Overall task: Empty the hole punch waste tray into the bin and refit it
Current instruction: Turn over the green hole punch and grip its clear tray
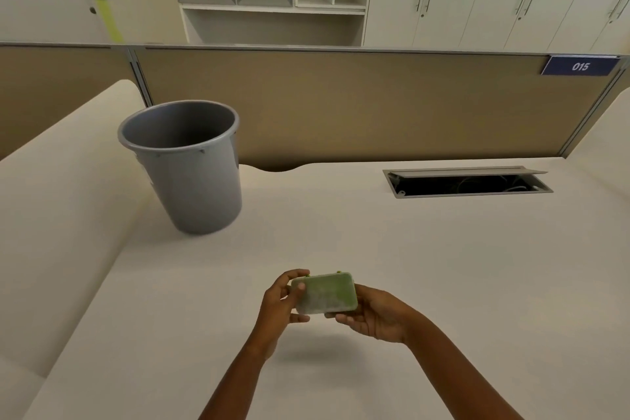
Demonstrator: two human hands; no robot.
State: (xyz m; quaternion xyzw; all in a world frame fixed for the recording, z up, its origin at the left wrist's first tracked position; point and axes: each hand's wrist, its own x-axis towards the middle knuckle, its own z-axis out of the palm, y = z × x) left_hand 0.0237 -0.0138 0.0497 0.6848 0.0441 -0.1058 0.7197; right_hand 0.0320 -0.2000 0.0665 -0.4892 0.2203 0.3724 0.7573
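Both hands hold the hole punch [324, 294] above the counter [409, 266], its pale green underside turned up toward the camera. Left hand [280, 302] grip is clamped on the punch's left end, thumb over the top face, fingers wrapped behind. Right hand [373, 312] grip is closed under the right end and lower edge, fingers beneath, palm cupping it. The punch is clear of the counter, with its shadow showing below the hands.

Grey bin [184, 164] stands on the counter well up and left of the left grip, open mouth tilted toward the camera. Nothing lies between the hands and the bin. An open cable hatch [467, 182] is sunk into the counter up and right of the right grip, well apart from it. A tan partition [341, 102] runs behind the counter, with a blue "015" plate [580, 66] at its top right corner. Cupboards and open shelves sit beyond that.

Hard to tell: whether the waste tray is on or off the punch, since the face shown is a blurred green slab. Punch mechanism is hidden behind it. The bin's bottom is not visible. Both forearms are cut off at the lower edge.
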